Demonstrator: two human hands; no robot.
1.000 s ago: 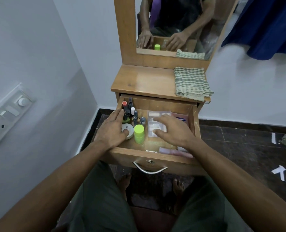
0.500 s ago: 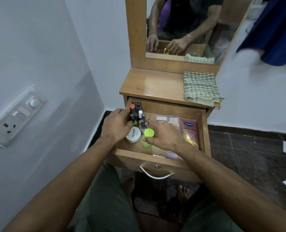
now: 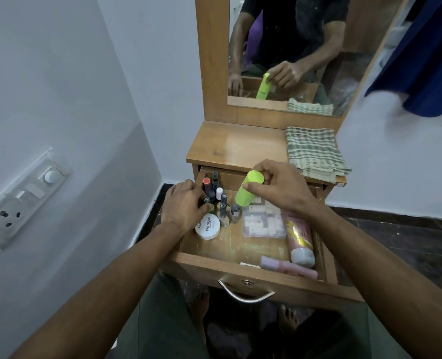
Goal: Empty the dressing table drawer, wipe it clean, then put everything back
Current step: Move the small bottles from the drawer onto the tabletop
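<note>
— Holding the green bottle (image 3: 248,189), is that the right hand (image 3: 279,189)?

— Yes. The thumb and the fingers are curled around it, and the bottle is tilted, with its cap pointing up and away from the person. It is lifted above the open drawer (image 3: 240,265), not touching anything in it.

— And the left hand (image 3: 186,206)?

— It is at the near left corner of the drawer, well apart from the right hand. Its fingers are bent around the small dark bottles (image 3: 216,193) that stand there. I cannot tell exactly which bottle it pinches. Just beside its wrist lies the white round jar (image 3: 207,225) with "NAIL POLISH" on the lid.

— What lies under the right hand?

— A clear packet (image 3: 264,224) with small pale pieces, just below the green bottle. To the right of it, under the right forearm, lies a pink tube (image 3: 299,238), and near the front wall another pink tube (image 3: 287,266) lies across.

— What is different from half a second ago?

— Then the green bottle was standing in the drawer beside the white jar, and the right hand was only closing over its cap. Now it is raised out. The left hand has stayed at the small bottles. The folded checked cloth (image 3: 314,151) has not moved from the table top (image 3: 238,146), beyond the right hand.
</note>
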